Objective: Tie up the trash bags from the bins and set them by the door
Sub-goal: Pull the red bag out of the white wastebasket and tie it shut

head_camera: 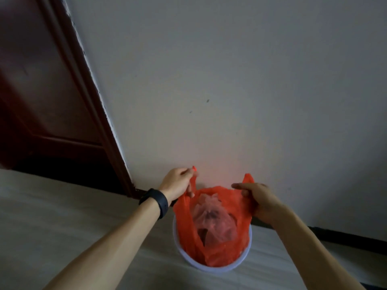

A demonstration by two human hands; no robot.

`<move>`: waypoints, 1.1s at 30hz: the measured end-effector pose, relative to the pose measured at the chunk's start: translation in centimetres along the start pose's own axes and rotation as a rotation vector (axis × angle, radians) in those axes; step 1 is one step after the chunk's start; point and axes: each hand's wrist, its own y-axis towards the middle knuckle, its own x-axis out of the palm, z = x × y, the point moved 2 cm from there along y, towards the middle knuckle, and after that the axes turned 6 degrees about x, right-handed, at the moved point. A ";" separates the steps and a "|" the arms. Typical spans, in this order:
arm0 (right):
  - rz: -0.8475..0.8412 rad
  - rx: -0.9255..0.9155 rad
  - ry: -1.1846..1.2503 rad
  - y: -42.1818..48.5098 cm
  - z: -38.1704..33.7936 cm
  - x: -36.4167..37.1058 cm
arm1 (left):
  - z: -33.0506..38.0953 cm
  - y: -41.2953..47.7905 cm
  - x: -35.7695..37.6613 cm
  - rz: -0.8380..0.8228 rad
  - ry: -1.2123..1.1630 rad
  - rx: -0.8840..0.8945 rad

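Observation:
A red plastic trash bag (pixel 213 256) sits in a small white round bin (pixel 217 267) on the pale floor by the wall. Crumpled pale plastic lies inside the bag. My left hand (pixel 178 182), with a black band on its wrist, pinches the bag's left handle and holds it up. My right hand (pixel 259 198) grips the right handle, whose red tip sticks up above my fingers. Both handles are pulled apart and the bag's mouth stands wide.
A dark brown wooden door (pixel 41 91) with its frame stands at the left, close to the bin. The grey wall (pixel 230 80) rises right behind the bin, with a dark skirting strip (pixel 345 237) along its foot. Pale floor (pixel 62 216) spreads to the left.

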 end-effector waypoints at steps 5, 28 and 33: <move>0.369 -0.655 -0.608 -5.2 -2.3 -0.2 | 2.5 -2.0 -1.1 -0.006 -0.179 0.129; -0.064 -0.637 -0.791 -5.0 -1.2 5.7 | 8.8 -1.4 -2.4 -0.246 0.957 0.460; -0.080 -0.626 -0.768 -5.1 -0.5 6.6 | 7.1 -1.3 -3.3 -0.167 0.669 0.355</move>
